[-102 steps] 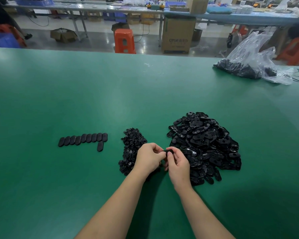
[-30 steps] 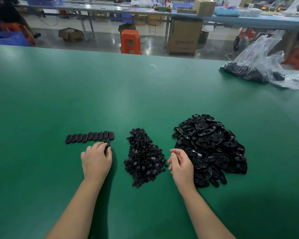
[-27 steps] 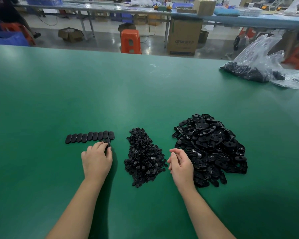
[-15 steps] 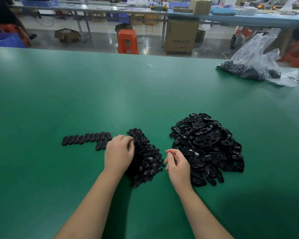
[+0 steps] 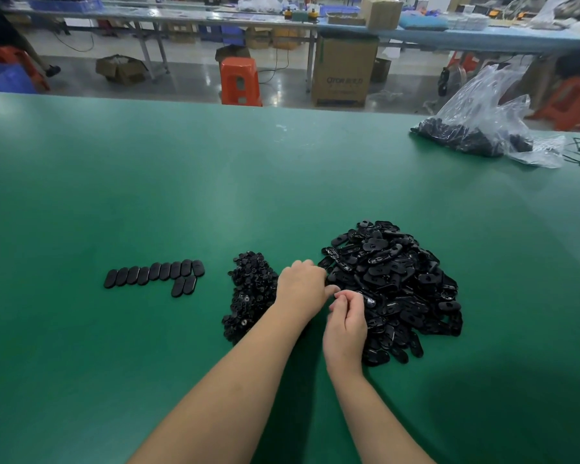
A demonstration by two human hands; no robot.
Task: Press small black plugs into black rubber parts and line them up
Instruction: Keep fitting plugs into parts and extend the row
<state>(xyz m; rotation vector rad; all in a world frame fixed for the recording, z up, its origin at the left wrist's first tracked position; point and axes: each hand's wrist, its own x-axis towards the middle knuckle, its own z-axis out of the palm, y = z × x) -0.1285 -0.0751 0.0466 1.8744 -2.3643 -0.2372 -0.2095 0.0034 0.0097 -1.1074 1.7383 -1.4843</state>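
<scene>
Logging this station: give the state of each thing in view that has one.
Finished parts: lined up flat, two starting a second row.
Plug pile: loose heap.
Rubber part pile: loose heap.
Left hand: fingers curled, contents hidden.
Right hand: pinching a rubber part.
Plastic bag: open, holding black parts.

The left hand (image 5: 301, 285) covers part of the plug pile (image 5: 248, 296); whatever its curled fingers (image 5: 307, 264) hold is hidden

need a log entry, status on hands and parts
Left hand and right hand meet at rubber-part pile; grip unclear. Finished row left. Nothing blocking.
</scene>
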